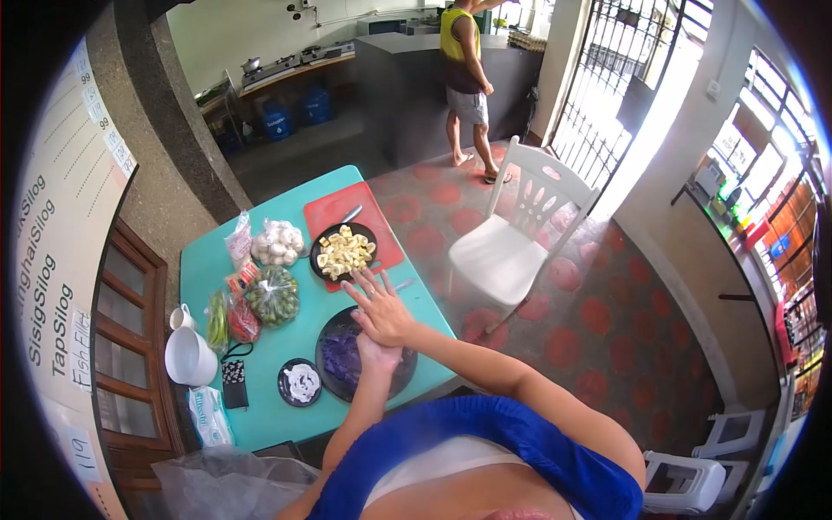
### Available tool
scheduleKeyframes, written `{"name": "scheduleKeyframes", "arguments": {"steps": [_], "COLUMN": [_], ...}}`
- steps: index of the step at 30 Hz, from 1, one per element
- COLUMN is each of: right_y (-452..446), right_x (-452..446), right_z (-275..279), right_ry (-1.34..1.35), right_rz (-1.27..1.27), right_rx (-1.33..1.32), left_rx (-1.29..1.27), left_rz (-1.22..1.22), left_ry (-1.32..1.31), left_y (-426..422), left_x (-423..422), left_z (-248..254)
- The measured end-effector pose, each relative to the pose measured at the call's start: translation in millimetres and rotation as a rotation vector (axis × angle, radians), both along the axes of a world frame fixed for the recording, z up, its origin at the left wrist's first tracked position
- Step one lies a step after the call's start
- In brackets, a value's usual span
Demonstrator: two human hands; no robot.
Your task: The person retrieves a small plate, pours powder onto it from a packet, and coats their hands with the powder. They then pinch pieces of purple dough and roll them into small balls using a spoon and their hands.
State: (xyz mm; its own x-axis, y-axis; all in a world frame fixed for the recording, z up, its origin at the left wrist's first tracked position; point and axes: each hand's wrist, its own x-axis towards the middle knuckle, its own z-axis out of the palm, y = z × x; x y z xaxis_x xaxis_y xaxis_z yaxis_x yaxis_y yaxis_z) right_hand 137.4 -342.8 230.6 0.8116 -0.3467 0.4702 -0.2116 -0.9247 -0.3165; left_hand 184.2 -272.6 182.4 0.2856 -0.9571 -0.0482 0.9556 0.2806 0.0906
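Over the dark round plate (pixel 405 373), my two hands meet, one against the other. My right hand (pixel 386 314) lies across the left with its fingers stretched and spread. Beneath it, my left hand (pixel 379 354) has its fingers partly covered; they look extended. Neither hand shows anything held. A purple mash (pixel 341 354) lies on the plate just left of my hands. Beside it sits a small dark plate with a white paste or powder (pixel 302 382). Beyond my fingertips, a black plate holds sliced bananas (pixel 345 252) on a red cutting board (pixel 387 238) with a knife (pixel 351 214).
The turquoise table (pixel 286 347) carries bagged garlic (pixel 278 242), bagged green fruits (pixel 274 296), a white bowl (pixel 190 355), a mug (pixel 183 317) and a wipes pack (pixel 210 416). A white chair (pixel 507 256) stands at right. Another person (pixel 466 78) stands by the counter (pixel 399 95).
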Motion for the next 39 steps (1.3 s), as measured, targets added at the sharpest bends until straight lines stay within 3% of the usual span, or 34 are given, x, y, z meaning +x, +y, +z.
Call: {"name": "scheduleKeyframes", "arguments": {"steps": [2,5,6,8,12,16,18,20,21,24,28,30,38,39], "right_y": [0,5,8,12,12,8,2,7,10,5,1,-3,-5,-6], "right_x": [5,4,3,4,6,4,2,-16,-25,-32,-34,-37,-39,-40], "right_z": [-2,13,17,20,21,8,-17,-24,-28,-32,-29,-31,-44,-41], "right_ry": [-0.045,-0.053,-0.051,-0.177,-0.258,-0.215,0.164,0.201,0.24,0.254,0.368,0.356,0.15,0.052], "right_rz": [-0.14,-0.113,-0.115,-0.038,0.025,0.061,0.239,0.257,0.272,0.311,0.307,0.327,0.337,0.252], "right_rx": [-0.059,-0.092,-0.092,-0.016,0.103,0.09,0.187,0.036,-0.105,-0.078,-0.094,-0.072,-0.076,0.245], "left_rx": [0.17,0.254,0.254,0.001,-0.105,0.179,0.287,0.361,0.361,0.293,0.331,0.221,0.2,0.156], "left_rz": [-0.014,-0.003,-0.006,0.058,0.017,-0.022,-0.023,-0.158,-0.159,-0.298,-0.246,-0.28,-0.32,-0.323], "left_ry": [-0.023,-0.135,-0.134,-0.456,-0.389,-0.478,-0.468,-0.238,-0.237,-0.27,-0.375,-0.365,-0.409,-0.395], "left_y": [1,0,-1,-4,-4,-4,2,14,15,22,25,23,25,26], "left_x": [4,10,14,26,38,47,52,53,54,60,56,58,56,56], "left_z": [-2,-1,-7,-23,-33,-67,-60,-38,-37,-32,-29,-34,-15,-10]}}
